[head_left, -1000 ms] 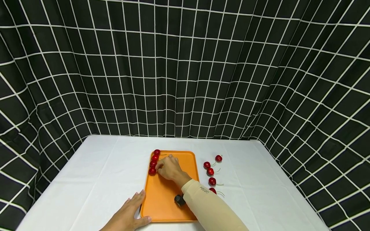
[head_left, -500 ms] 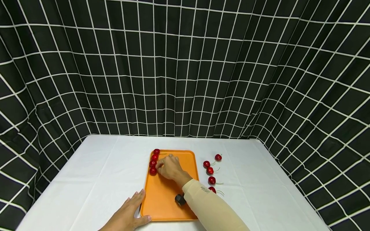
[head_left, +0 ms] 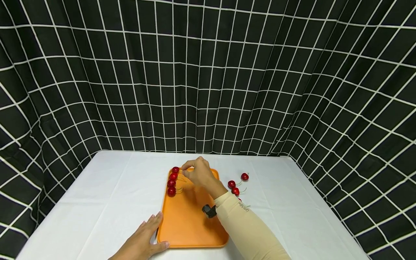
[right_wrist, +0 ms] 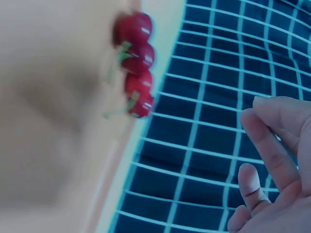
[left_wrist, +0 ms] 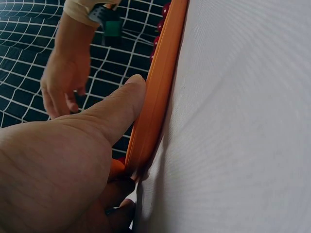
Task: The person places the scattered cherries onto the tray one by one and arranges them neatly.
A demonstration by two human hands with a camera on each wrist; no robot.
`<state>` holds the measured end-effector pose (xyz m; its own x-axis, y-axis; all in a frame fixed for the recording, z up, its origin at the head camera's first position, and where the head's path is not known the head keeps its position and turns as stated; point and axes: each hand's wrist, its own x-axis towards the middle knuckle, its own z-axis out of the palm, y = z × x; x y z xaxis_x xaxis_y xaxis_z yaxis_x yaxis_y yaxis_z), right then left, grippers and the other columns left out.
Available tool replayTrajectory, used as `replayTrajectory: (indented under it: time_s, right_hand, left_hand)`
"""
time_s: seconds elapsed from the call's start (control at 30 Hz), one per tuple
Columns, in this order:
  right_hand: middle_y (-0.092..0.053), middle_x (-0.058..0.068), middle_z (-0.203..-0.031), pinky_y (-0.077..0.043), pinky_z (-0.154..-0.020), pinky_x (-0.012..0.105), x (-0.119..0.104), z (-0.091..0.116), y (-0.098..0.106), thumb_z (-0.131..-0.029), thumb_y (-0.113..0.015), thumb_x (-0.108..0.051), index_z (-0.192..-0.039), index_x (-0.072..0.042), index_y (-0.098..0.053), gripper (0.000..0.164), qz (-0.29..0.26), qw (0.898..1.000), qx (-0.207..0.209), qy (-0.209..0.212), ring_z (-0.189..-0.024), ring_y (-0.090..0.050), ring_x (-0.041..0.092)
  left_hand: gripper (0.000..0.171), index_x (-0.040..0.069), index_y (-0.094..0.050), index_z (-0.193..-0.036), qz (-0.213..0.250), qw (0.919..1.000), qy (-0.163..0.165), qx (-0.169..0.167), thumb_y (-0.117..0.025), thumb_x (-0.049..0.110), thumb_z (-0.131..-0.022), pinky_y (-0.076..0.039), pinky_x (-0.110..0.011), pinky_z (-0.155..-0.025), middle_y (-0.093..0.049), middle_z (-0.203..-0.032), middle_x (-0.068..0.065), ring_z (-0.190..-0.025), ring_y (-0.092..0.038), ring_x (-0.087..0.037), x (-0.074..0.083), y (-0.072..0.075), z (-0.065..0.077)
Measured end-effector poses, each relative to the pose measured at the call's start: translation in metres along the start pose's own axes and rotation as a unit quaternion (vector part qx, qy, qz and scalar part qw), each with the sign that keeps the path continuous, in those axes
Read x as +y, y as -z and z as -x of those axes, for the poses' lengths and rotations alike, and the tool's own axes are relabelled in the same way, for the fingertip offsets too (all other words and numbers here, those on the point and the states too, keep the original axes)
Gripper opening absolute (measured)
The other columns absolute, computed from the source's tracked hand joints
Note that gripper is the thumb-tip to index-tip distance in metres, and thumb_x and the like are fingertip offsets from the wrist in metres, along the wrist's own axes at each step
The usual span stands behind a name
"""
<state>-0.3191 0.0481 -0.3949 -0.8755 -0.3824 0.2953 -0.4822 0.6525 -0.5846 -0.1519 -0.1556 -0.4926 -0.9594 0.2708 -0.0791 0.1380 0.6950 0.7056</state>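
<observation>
An orange tray [head_left: 185,231] lies on the white table. Several red cherries [head_left: 171,183] with pale stems line its left edge toward the far corner. My left hand [head_left: 143,236] rests at the near left corner, fingers along the side and thumb at the front rim. In the left wrist view the thumb touches the tray's rim [left_wrist: 160,97]. Above the tray's far part, my right hand [head_left: 201,173] hovers with bent, loose fingers and nothing between them. The right wrist view shows those fingers [right_wrist: 272,155] apart from the row of cherries [right_wrist: 139,80].
More cherries [head_left: 235,191] lie scattered on the white tablecloth [head_left: 279,209] right of the tray; my right forearm partly covers that side. A black wrist device [head_left: 209,211] sits on the right arm. Behind the table hangs a black curtain [head_left: 182,94] with white grid lines.
My right hand has let go of the nearest cherry in the row and moved up and away toward the tray's far edge. The left hand has stayed in place.
</observation>
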Motion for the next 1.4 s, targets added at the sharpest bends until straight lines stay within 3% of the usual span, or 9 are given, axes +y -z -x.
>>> replayTrajectory:
  time_s: [0.13,0.23,0.33,0.57,0.67,0.9,1.13,1.27,1.4]
  right_hand:
    - [-0.069,-0.004,-0.098,-0.046,-0.089,0.043,-0.004,-0.004,0.02,-0.085,-0.075,-0.018,-0.091,-0.022,-0.078,0.008,-0.017,0.999,0.022,0.029,-0.111,-0.051,0.027]
    - [-0.067,-0.002,-0.094,-0.046,-0.071,0.036,-0.007,-0.005,0.035,-0.084,-0.076,-0.017,-0.091,-0.021,-0.078,0.009,-0.029,0.997,0.043,0.056,-0.09,-0.049,0.018]
    - [-0.064,-0.003,-0.09,-0.042,-0.066,0.033,-0.007,-0.004,0.051,-0.083,-0.078,-0.015,-0.092,-0.02,-0.078,0.01,-0.05,0.993,0.071,0.078,-0.083,-0.044,0.015]
    - [-0.071,-0.005,-0.093,-0.044,-0.08,0.04,0.012,-0.001,0.084,-0.081,-0.079,-0.008,-0.091,-0.014,-0.079,0.012,-0.088,0.981,0.126,0.12,-0.089,-0.05,0.018]
    - [-0.072,-0.002,-0.097,-0.043,-0.08,0.04,0.026,0.001,0.097,-0.081,-0.079,-0.007,-0.092,-0.012,-0.078,0.012,-0.1,0.978,0.141,0.118,-0.089,-0.05,0.017]
    - [-0.069,0.008,-0.092,-0.038,-0.077,0.037,0.06,0.006,0.125,-0.083,-0.076,-0.004,-0.095,-0.003,-0.077,0.012,-0.128,0.972,0.172,0.092,-0.088,-0.048,0.024]
    - [-0.068,0.025,-0.1,-0.041,-0.085,0.051,0.081,0.025,0.145,-0.085,-0.068,0.007,-0.098,0.011,-0.071,0.014,-0.143,0.97,0.187,0.054,-0.098,-0.053,0.04]
    - [-0.069,0.02,-0.104,-0.042,-0.091,0.048,0.127,0.028,0.143,-0.088,-0.069,0.001,-0.102,0.007,-0.072,0.016,-0.149,0.972,0.183,-0.003,-0.104,-0.056,0.031]
    - [-0.068,0.013,-0.113,-0.043,-0.089,0.041,0.169,0.034,0.135,-0.09,-0.068,-0.009,-0.108,-0.001,-0.072,0.021,-0.103,0.976,0.168,-0.096,-0.106,-0.054,0.027]
  left_hand:
    - [0.102,-0.002,-0.035,-0.147,0.004,0.9999,0.014,0.003,-0.075,0.057,-0.073,-0.011,-0.062,-0.109,-0.029,-0.153,-0.019,-0.14,-0.019,-0.042,0.0,0.0,0.001]
    - [0.103,-0.001,-0.036,-0.147,0.004,0.9997,0.022,0.007,-0.076,0.057,-0.072,-0.011,-0.062,-0.109,-0.029,-0.153,-0.019,-0.14,-0.019,-0.042,0.001,0.0,0.0]
    - [0.102,-0.002,-0.036,-0.147,0.002,0.9998,0.019,0.01,-0.076,0.056,-0.073,-0.012,-0.062,-0.109,-0.029,-0.153,-0.018,-0.14,-0.019,-0.041,0.002,0.0,-0.001]
    - [0.103,-0.003,-0.035,-0.146,0.012,0.9998,0.009,0.01,-0.077,0.054,-0.073,-0.01,-0.063,-0.109,-0.028,-0.153,-0.019,-0.14,-0.018,-0.042,0.0,0.0,0.0]
    - [0.103,-0.003,-0.035,-0.146,0.013,0.9998,0.015,0.01,-0.078,0.053,-0.072,-0.01,-0.063,-0.108,-0.028,-0.152,-0.02,-0.14,-0.019,-0.041,-0.002,-0.001,-0.001]
    - [0.104,-0.005,-0.034,-0.146,0.013,0.9999,0.007,0.008,-0.077,0.053,-0.072,-0.01,-0.063,-0.108,-0.027,-0.152,-0.021,-0.14,-0.018,-0.042,-0.003,-0.003,-0.002]
    - [0.104,-0.006,-0.035,-0.145,0.017,0.9998,0.001,0.007,-0.077,0.054,-0.071,-0.01,-0.065,-0.107,-0.027,-0.152,-0.021,-0.139,-0.018,-0.043,-0.004,-0.003,-0.001]
    - [0.104,-0.008,-0.035,-0.144,0.013,0.9998,-0.016,0.008,-0.076,0.055,-0.073,-0.01,-0.064,-0.107,-0.027,-0.151,-0.022,-0.139,-0.019,-0.044,-0.005,-0.003,-0.001]
    - [0.104,-0.008,-0.036,-0.144,0.004,0.9997,-0.02,0.01,-0.075,0.057,-0.073,-0.01,-0.063,-0.108,-0.027,-0.151,-0.022,-0.139,-0.019,-0.043,-0.004,-0.003,-0.001]
